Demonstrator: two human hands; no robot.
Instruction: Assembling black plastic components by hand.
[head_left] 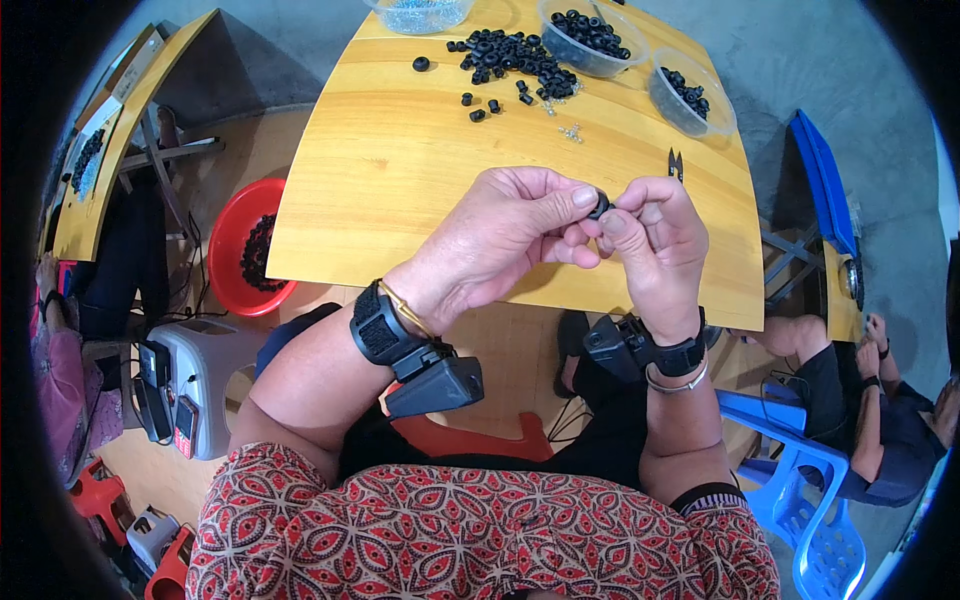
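Observation:
Over the near part of the table, my left hand (510,225) pinches a small black round piece (600,205) between thumb and fingers. My right hand (660,235) meets it there, thumb and fingertips closed together at the piece's right side. Whatever those right fingertips hold is too small to make out. Just beyond my right hand lie dark pointed snips (676,165), partly hidden by it. Farther back is a loose heap of similar black pieces (515,55), with several tiny clear pieces (572,132) beside it.
Two clear bowls of black pieces, a larger bowl (638,50) and a smaller bowl (722,110), stand at the back right of the wooden table (350,190). Another clear bowl (420,22) holds pale bits. A red basin (222,262) sits left of the table. Other people sit at both sides.

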